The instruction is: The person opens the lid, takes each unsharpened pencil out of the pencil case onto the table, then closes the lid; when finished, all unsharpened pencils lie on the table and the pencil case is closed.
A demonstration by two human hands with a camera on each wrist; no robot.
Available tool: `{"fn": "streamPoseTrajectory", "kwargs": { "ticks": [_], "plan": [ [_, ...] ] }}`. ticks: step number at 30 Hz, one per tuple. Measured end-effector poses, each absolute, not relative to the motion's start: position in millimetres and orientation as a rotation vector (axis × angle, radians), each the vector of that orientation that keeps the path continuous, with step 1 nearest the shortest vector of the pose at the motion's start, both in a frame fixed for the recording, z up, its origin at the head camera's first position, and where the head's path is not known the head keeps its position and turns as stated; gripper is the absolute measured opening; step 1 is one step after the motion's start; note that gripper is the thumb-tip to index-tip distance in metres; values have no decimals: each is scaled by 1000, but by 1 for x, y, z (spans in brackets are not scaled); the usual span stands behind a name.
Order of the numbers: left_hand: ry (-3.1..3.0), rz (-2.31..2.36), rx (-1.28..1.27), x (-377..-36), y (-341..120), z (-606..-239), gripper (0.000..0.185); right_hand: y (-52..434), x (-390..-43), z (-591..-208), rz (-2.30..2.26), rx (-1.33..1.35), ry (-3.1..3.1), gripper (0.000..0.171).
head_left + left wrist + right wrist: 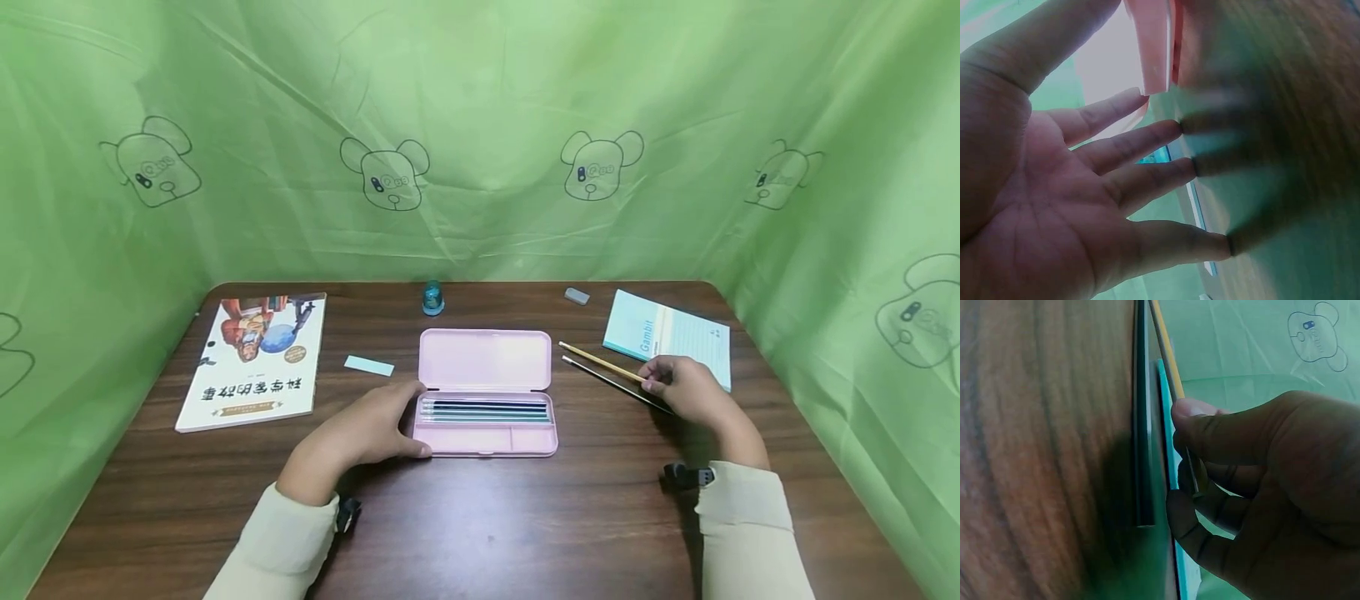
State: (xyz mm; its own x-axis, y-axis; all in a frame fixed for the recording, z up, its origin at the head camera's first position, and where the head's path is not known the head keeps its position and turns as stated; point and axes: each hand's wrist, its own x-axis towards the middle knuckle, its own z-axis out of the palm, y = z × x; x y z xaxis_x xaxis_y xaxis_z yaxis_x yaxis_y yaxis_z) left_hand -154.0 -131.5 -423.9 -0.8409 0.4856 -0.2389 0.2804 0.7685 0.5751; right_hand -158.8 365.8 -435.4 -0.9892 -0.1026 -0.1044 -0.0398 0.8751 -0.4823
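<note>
A yellow pencil (603, 362) is pinched between the thumb and fingers of my right hand (686, 392); in the right wrist view its end (1197, 481) lies within the fingers. Beside it on the table lies a dark pencil (611, 382), partly under the hand. My left hand (378, 429) rests at the left side of an open pink pencil case (461, 440), thumb by its front corner. Its fingers (1147, 184) are straight and spread in the left wrist view. Several pencils (483, 411) lie side by side in the case's rear compartment; the two front compartments hold nothing visible.
A picture-covered book (255, 367) lies at the left, with a pale blue strip (368, 365) nearer the case. Behind the case stands a teal pencil sharpener (432, 298). A grey eraser (577, 296) and a light blue notebook (630, 321) lie at the right. Green curtain (495, 100) surrounds the table.
</note>
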Motion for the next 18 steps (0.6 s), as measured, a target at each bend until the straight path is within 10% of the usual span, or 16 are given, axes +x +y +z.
{"fn": "streamPoseTrajectory", "kwargs": {
  "ticks": [18],
  "plan": [
    [2561, 787, 575, -155, -129, -417, 78, 365, -158, -438, -727, -60, 2843, 6]
  ]
}}
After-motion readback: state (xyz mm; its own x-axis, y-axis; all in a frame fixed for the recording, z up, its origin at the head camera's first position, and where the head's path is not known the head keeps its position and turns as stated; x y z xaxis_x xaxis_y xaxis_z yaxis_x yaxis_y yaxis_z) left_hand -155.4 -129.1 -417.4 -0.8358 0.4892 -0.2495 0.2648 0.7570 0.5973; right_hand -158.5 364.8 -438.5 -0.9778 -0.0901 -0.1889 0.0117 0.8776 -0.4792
